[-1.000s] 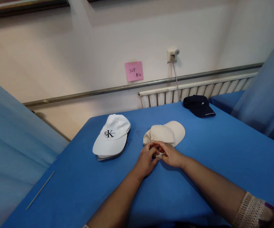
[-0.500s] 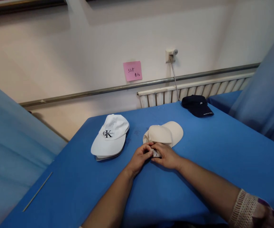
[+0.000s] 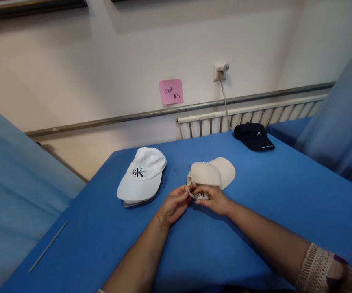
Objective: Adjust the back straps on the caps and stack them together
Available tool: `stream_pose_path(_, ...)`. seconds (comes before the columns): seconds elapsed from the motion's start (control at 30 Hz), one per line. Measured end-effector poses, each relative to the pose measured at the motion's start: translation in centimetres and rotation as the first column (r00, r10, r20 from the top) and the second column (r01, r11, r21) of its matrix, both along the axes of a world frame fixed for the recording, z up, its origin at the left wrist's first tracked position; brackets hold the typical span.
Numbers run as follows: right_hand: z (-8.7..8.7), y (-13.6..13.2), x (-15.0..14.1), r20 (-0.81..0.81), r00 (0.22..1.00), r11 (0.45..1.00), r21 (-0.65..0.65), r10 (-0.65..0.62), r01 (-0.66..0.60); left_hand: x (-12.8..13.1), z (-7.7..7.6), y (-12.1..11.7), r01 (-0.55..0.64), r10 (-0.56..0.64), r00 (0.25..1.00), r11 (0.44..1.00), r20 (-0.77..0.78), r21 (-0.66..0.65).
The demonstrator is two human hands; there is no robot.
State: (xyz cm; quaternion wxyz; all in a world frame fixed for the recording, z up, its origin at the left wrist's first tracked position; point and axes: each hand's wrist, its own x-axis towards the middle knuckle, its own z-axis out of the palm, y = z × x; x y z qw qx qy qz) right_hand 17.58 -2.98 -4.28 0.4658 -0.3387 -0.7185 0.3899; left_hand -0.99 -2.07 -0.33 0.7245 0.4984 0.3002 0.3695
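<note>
A beige cap (image 3: 211, 173) lies on the blue table (image 3: 255, 211), its brim pointing away from me. My left hand (image 3: 172, 205) and my right hand (image 3: 214, 199) meet at the cap's near edge. Both pinch its back strap (image 3: 198, 195), with a small metal buckle showing between the fingers. The near edge of the cap is lifted a little off the cloth. A white cap with a black logo (image 3: 142, 175) rests to the left of my hands, on top of another cap's brim.
A dark navy cap (image 3: 253, 136) sits at the table's far right edge, near a white radiator (image 3: 249, 116). A thin rod (image 3: 47, 246) lies at the table's left edge. Blue cloth partitions (image 3: 343, 118) rise on both sides.
My hands have drawn the strap slightly up and toward the cap, lifting its near edge. The fingers have shifted along the strap; the other caps have stayed put.
</note>
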Motion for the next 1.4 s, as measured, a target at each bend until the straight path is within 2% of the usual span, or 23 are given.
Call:
stream_pose_path(0.13,0.0,0.1,0.0,0.018,0.998,0.997,0.047,-0.060,0.059,-0.1,0.0,0.1,-0.009,0.011,1.000,0.999,-0.028,0.051)
stream_pose_path(0.27,0.4,0.1,0.4,0.022,0.979,0.968,0.155,-0.205,0.199,-0.1,-0.1,0.2,-0.089,0.166,0.951,0.955,-0.259,0.284)
stream_pose_path(0.33,0.4,0.0,0.6,0.017,0.965,0.946,0.200,-0.263,0.254,0.0,-0.1,0.1,-0.060,0.251,0.884,0.897,-0.394,0.437)
stream_pose_path(0.43,0.4,-0.1,0.7,0.020,0.974,0.950,0.222,-0.227,0.218,0.2,-0.2,0.1,0.037,0.377,0.766,0.782,-0.520,0.622)
stream_pose_path(0.53,0.6,-0.3,0.6,0.030,0.986,0.966,0.208,-0.165,0.155,0.2,-0.1,0.2,0.160,0.485,0.630,0.683,-0.607,0.713)
stream_pose_path(0.6,0.8,-0.5,0.6,0.025,0.985,0.965,0.207,-0.168,0.160,-0.1,-0.2,0.6,0.190,0.542,0.541,0.667,-0.644,0.720)
stream_pose_path(0.67,1.2,-0.8,0.6,0.018,0.983,0.959,0.221,-0.185,0.177,-0.7,-0.5,1.2,0.095,0.578,0.507,0.700,-0.640,0.708)
stream_pose_path(0.73,1.7,-1.2,0.6,0.036,0.982,0.951,0.260,-0.184,0.169,-1.5,-0.9,1.9,-0.073,0.614,0.514,0.727,-0.599,0.683)
stream_pose_path(0.83,2.5,-1.8,1.0,0.080,0.987,0.934,0.344,-0.136,0.101,-2.5,-1.5,2.7,-0.259,0.677,0.508,0.710,-0.533,0.655)
stream_pose_path(0.87,2.6,-1.7,1.4,0.066,0.986,0.922,0.369,-0.154,0.119,-2.8,-1.7,2.9,-0.294,0.694,0.505,0.698,-0.513,0.653)
stream_pose_path(0.93,2.6,-1.1,2.5,-0.018,0.953,0.877,0.386,-0.302,0.285,-3.0,-1.9,3.0,-0.370,0.725,0.511,0.671,-0.462,0.643)
stream_pose_path(1.0,2.1,0.3,4.3,-0.096,0.821,0.766,0.314,-0.563,0.562,-3.0,-2.0,3.0,-0.431,0.746,0.525,0.648,-0.410,0.628)
stream_pose_path(1.07,1.2,2.3,6.5,-0.006,0.642,0.634,0.147,-0.767,0.759,-2.8,-2.0,2.9,-0.468,0.754,0.539,0.639,-0.375,0.611)
stream_pose_path(1.1,0.7,3.3,7.7,0.067,0.573,0.575,0.019,-0.817,0.818,-2.7,-2.0,2.8,-0.478,0.751,0.550,0.642,-0.365,0.600)
stream_pose_path(1.17,-0.1,5.0,9.7,0.147,0.550,0.500,-0.276,-0.822,0.821,-2.4,-2.0,2.7,-0.481,0.731,0.580,0.663,-0.358,0.574)
stream_pose_path(1.23,-0.7,5.9,11.0,0.149,0.566,0.481,-0.381,-0.811,0.790,-2.1,-2.0,2.6,-0.470,0.702,0.613,0.693,-0.362,0.548)
stream_pose_path(1.27,-0.8,6.1,11.3,0.134,0.582,0.488,-0.414,-0.802,0.768,-2.0,-2.1,2.6,-0.463,0.689,0.626,0.706,-0.365,0.537)
stream_pose_path(1.4,-0.7,5.5,10.8,0.028,0.719,0.592,-0.547,-0.694,0.592,-1.9,-2.3,2.8,-0.466,0.672,0.643,0.724,-0.366,0.509)
